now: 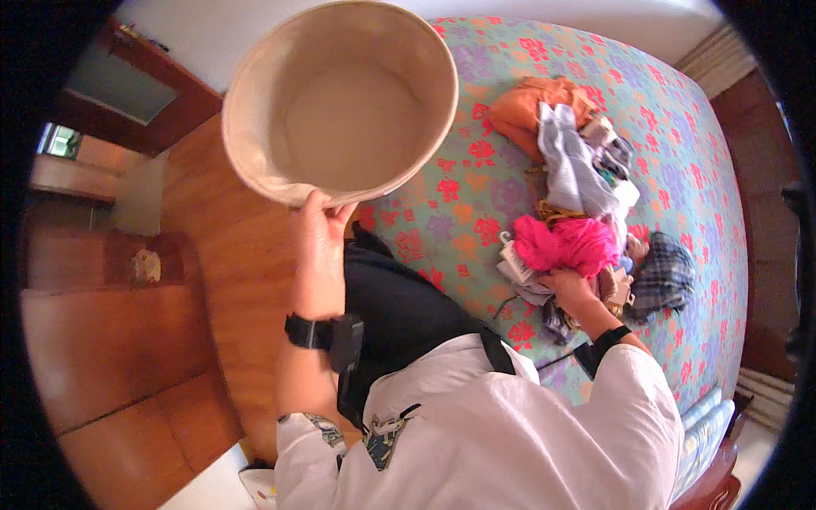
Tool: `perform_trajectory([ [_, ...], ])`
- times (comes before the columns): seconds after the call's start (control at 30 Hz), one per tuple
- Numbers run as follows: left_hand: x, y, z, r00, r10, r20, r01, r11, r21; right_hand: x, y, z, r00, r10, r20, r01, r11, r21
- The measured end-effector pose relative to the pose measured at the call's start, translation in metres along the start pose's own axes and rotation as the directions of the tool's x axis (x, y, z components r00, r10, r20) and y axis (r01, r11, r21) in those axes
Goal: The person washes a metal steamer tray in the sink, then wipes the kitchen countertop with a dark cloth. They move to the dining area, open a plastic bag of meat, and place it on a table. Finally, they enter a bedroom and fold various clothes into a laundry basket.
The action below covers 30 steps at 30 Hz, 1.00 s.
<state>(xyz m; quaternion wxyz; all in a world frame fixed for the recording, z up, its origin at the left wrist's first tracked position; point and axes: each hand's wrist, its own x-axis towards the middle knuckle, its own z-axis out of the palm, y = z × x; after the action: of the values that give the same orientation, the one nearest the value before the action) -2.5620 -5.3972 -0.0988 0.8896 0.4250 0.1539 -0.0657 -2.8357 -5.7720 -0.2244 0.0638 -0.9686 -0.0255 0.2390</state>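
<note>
My left hand [322, 223] grips the near rim of a large round beige fabric bin [350, 127], its thumb on the inside of the wall. The bin is tilted so its bare inner floor shows. My right hand [567, 290] reaches into a heap of clothes on the bed, at the near edge of a bright pink garment [564, 242]; its fingertips are partly hidden in the cloth. A white plastic clip or tag [515, 261] lies beside it. Farther up the heap are a light grey garment [574, 162] and an orange garment [535, 105]. A dark plaid cloth [663, 274] lies to the right.
The heap rests on a bed with a green floral sheet [472, 185]. Blue pillows [707, 440] are at the lower right. Wooden floor [210, 255] runs along the left, with a wooden cabinet [121, 370] beyond it. A wall stands behind the bin.
</note>
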Motion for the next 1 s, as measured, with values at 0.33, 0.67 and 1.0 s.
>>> perform_trajectory([
  [0.33, 0.012, -0.066, 0.012, 0.983, -0.180, -0.024, 0.179, 0.946, 0.268, -0.010, -0.078, 0.011, 0.964, 0.066, -0.257, -0.051, 0.997, 0.066],
  [0.67, -0.098, -0.093, -0.012, 0.826, -0.518, 0.225, 0.277, 0.718, 0.638, 0.029, -0.066, -0.005, 0.870, 0.293, -0.397, -0.087, 0.883, 0.461],
  [1.0, -0.138, -0.123, 0.014, 0.797, -0.503, 0.333, 0.308, 0.814, 0.492, -0.003, -0.096, -0.100, 0.776, 0.143, -0.615, 0.444, 0.568, 0.693],
])
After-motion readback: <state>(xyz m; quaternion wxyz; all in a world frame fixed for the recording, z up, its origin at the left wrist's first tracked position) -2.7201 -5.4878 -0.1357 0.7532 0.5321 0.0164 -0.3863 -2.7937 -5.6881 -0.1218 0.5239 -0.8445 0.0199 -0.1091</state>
